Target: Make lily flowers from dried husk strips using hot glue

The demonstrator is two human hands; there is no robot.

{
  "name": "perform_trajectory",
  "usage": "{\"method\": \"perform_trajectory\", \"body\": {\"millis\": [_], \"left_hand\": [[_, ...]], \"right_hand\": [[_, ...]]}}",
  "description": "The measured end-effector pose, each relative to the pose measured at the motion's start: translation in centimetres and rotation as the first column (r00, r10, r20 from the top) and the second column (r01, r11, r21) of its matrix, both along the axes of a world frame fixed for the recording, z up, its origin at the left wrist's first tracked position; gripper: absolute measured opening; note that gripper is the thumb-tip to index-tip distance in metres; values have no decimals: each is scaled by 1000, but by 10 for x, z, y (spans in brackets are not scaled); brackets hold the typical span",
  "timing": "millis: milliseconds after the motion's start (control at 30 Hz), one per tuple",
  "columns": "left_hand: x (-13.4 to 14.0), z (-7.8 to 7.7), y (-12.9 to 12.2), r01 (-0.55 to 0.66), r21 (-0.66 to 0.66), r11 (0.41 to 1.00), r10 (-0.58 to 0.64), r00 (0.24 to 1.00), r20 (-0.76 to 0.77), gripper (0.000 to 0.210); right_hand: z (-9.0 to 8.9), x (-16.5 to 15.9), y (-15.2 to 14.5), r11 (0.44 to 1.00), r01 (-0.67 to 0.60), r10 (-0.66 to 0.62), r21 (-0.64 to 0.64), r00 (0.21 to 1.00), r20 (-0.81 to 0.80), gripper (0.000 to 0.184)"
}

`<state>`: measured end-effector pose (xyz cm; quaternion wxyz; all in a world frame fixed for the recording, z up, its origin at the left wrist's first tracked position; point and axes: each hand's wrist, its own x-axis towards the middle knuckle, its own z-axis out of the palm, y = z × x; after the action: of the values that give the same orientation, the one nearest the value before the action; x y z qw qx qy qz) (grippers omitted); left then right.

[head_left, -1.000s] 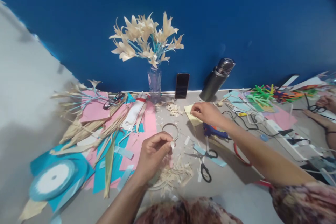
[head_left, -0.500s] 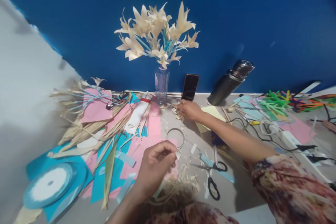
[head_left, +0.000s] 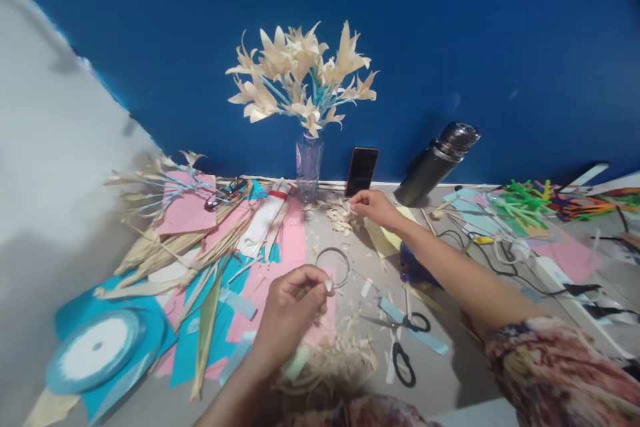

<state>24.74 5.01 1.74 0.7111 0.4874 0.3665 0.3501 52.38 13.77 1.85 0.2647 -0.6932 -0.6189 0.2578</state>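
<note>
My left hand (head_left: 295, 307) is closed in a pinch over pink paper, with a small pale husk petal (head_left: 329, 285) between thumb and forefinger. At the back of the table, my right hand (head_left: 377, 209) has its thumb and fingers together beside a small heap of cut husk pieces (head_left: 341, 219); whatever lies between those fingertips is too small to make out. A wire ring (head_left: 349, 264) lies just beyond my left hand. Black-handled scissors (head_left: 400, 325) rest open to its right, and a tangle of husk shavings (head_left: 350, 357) is nearest me.
A clear vase (head_left: 309, 170) of husk flowers (head_left: 305, 67) stands by the blue wall, near a propped phone (head_left: 362, 171) and a leaning black flask (head_left: 435, 163). Blue ribbon spool (head_left: 95, 350) and dried husks (head_left: 200, 243) lie left; cables and green pipe cleaners (head_left: 530, 200) lie right.
My right hand has drawn back slightly to the right from the husk heap, uncovering more of it. My left hand keeps its pinch on the petal and has shifted slightly left.
</note>
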Motion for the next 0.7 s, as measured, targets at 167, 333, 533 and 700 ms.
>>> {"method": "perform_trajectory", "body": {"millis": [167,333,533,700], "left_hand": [[1,0,4,-2,-41,999,5,997,79,24],[9,16,-2,32,-64,997,-15,967,253,26],[7,31,-17,33,-15,999,-28,958,286,19],[-3,35,-31,-25,140,990,-6,976,216,12]], "right_hand": [[31,-18,-49,998,30,-44,-47,939,-341,39],[53,-59,-110,998,35,-67,-58,651,-756,37],[58,-85,-154,999,12,16,39,768,-640,37],[74,-92,-179,975,43,-13,216,990,-140,38]]}}
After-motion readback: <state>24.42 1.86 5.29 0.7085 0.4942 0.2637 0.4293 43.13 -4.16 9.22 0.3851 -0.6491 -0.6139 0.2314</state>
